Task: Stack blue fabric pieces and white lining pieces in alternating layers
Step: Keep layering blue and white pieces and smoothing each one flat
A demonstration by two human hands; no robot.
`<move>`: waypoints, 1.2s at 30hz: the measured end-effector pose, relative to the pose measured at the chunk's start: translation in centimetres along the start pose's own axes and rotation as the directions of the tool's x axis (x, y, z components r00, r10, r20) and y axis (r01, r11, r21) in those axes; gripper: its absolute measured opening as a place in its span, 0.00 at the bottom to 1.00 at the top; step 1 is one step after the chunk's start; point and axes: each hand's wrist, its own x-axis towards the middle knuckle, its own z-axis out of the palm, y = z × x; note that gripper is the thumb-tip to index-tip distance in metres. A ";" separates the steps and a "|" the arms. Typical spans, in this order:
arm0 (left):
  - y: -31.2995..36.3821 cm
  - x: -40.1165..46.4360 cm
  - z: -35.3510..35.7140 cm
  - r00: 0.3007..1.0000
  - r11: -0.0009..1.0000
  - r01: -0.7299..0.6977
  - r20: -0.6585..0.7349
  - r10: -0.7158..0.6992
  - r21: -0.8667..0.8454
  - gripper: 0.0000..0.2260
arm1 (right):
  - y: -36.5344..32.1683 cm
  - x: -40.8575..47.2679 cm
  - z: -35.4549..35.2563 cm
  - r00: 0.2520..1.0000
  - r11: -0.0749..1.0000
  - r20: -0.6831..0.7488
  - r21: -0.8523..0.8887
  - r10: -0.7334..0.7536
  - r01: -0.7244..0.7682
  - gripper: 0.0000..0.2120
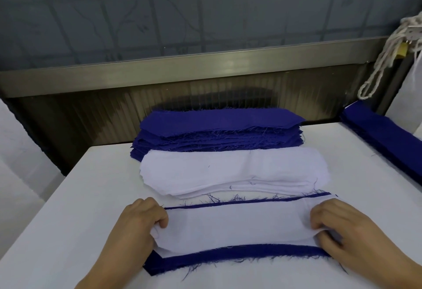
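Observation:
A white lining piece (235, 226) lies on top of a blue fabric piece (239, 254) at the near edge of the white table (75, 197). My left hand (134, 224) pinches the lining's left end with curled fingers. My right hand (342, 229) pinches its right end the same way. Blue shows as a thin strip behind the lining and a wider frayed strip in front. Just beyond sits a pile of white lining pieces (228, 170), and behind that a taller pile of blue fabric pieces (219, 129).
More blue fabric (386, 135) lies along the table's right edge. A bundle of white cord (392, 44) hangs at the upper right. A metal rail (182, 69) and a dark ribbed panel run behind the table.

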 end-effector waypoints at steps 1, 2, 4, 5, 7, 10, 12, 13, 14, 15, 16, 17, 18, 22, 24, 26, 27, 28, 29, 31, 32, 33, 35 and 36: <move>-0.1 0.0 0.1 1.000 1.000 0.006 -0.002 -0.006 -0.006 0.26 | -0.1 0.0 -0.1 1.000 1.000 -0.001 -0.005 0.001 -0.001 0.09; -0.2 -0.1 0.1 1.000 1.000 0.012 -0.006 -0.012 -0.011 0.26 | -0.1 -0.1 0.0 1.000 1.000 -0.007 -0.012 -0.005 0.005 0.09; -0.3 -0.2 0.2 1.000 1.000 0.016 -0.011 -0.016 -0.023 0.26 | -0.1 -0.1 0.0 1.000 1.000 -0.018 -0.029 -0.013 0.012 0.08; -0.2 -0.2 0.2 1.000 1.000 0.015 -0.010 -0.015 -0.026 0.26 | -0.2 0.0 -0.1 1.000 0.999 -0.021 -0.034 -0.012 0.011 0.08; 0.0 -0.1 0.1 1.000 0.999 0.009 -0.009 -0.009 -0.031 0.27 | -0.2 0.0 -0.1 1.000 0.999 -0.020 -0.031 -0.014 0.013 0.08; 0.1 -0.4 -0.1 0.999 0.997 0.030 0.019 -0.029 -0.075 0.27 | -0.5 0.0 -0.4 1.000 1.000 0.002 -0.021 -0.023 0.023 0.08; 0.1 -0.7 -0.5 0.995 0.986 0.076 0.073 -0.066 -0.145 0.25 | -0.6 0.0 -0.7 0.999 1.000 0.024 0.000 -0.021 0.021 0.06; 0.2 -0.8 -0.8 0.991 0.982 0.082 0.115 -0.062 -0.169 0.22 | -0.6 -0.1 -0.8 0.999 1.000 0.026 0.009 -0.022 0.021 0.04; 0.4 -0.9 -1.2 0.987 0.980 0.070 0.157 -0.040 -0.187 0.18 | -0.5 -0.2 -0.9 0.999 0.999 0.029 0.026 -0.030 0.029 0.01; 0.7 -0.9 -1.5 0.982 0.978 0.057 0.191 -0.018 -0.202 0.14 | -0.5 -0.2 -0.9 0.999 0.999 0.029 0.039 -0.023 0.021 0.04; 1.0 -0.9 -1.7 0.976 0.974 0.055 0.218 -0.006 -0.218 0.12 | -0.5 -0.2 -0.7 0.999 0.998 0.021 0.060 -0.030 0.029 0.07; 1.3 -0.9 -1.7 0.972 0.971 0.054 0.236 0.003 -0.233 0.12 | -0.5 -0.1 -0.6 1.000 0.997 0.015 0.069 -0.027 0.026 0.08; 1.7 -0.7 -1.6 0.969 0.968 0.048 0.246 0.015 -0.246 0.13 | -0.4 -0.1 -0.3 0.999 0.997 0.006 0.074 -0.036 0.036 0.09; 3.5 -0.1 -0.9 0.973 0.955 0.021 0.227 0.048 -0.295 0.07 | -0.8 0.4 0.7 0.997 0.997 0.033 0.014 -0.072 0.071 0.10; 4.0 0.2 -0.7 0.972 0.953 0.032 0.232 0.041 -0.301 0.03 | -1.1 0.7 1.1 0.995 0.996 0.061 0.020 -0.085 0.084 0.09; 4.3 0.2 -0.4 0.970 0.954 0.027 0.239 0.048 -0.299 0.05 | -1.4 0.9 1.5 0.991 0.996 0.092 0.022 -0.093 0.092 0.07; 4.3 0.1 -0.3 0.969 0.954 0.022 0.243 0.054 -0.299 0.06 | -1.4 0.9 1.5 0.991 0.996 0.105 0.024 -0.087 0.085 0.07; 4.4 0.1 -0.3 0.968 0.954 0.020 0.245 0.057 -0.300 0.07 | -1.4 1.0 1.5 0.991 0.997 0.112 0.026 -0.074 0.071 0.07; 4.3 0.0 -0.2 0.968 0.953 0.026 0.246 0.051 -0.300 0.08 | -1.4 1.0 1.4 0.992 0.999 0.116 0.024 -0.051 0.049 0.08; 4.0 -0.1 -0.3 0.969 0.956 0.056 0.247 0.017 -0.287 0.11 | -1.3 0.8 1.0 0.994 1.000 0.108 0.012 -0.001 0.000 0.09; 3.7 -0.2 -0.3 0.970 0.960 0.073 0.245 -0.004 -0.272 0.12 | -1.2 0.7 0.7 0.995 1.000 0.099 0.006 0.025 -0.026 0.10; 3.3 -0.2 -0.4 0.970 0.963 0.089 0.243 -0.025 -0.255 0.14 | -1.1 0.5 0.5 0.994 0.998 0.091 0.004 0.057 -0.057 0.09; 2.7 -0.4 -0.7 0.967 0.965 0.129 0.244 -0.071 -0.230 0.16 | -0.9 0.2 0.0 0.991 0.993 0.070 -0.004 0.114 -0.114 0.09; 2.4 -0.4 -0.8 0.964 0.962 0.151 0.247 -0.093 -0.227 0.17 | -0.8 0.2 -0.1 0.988 0.990 0.061 -0.009 0.139 -0.139 0.09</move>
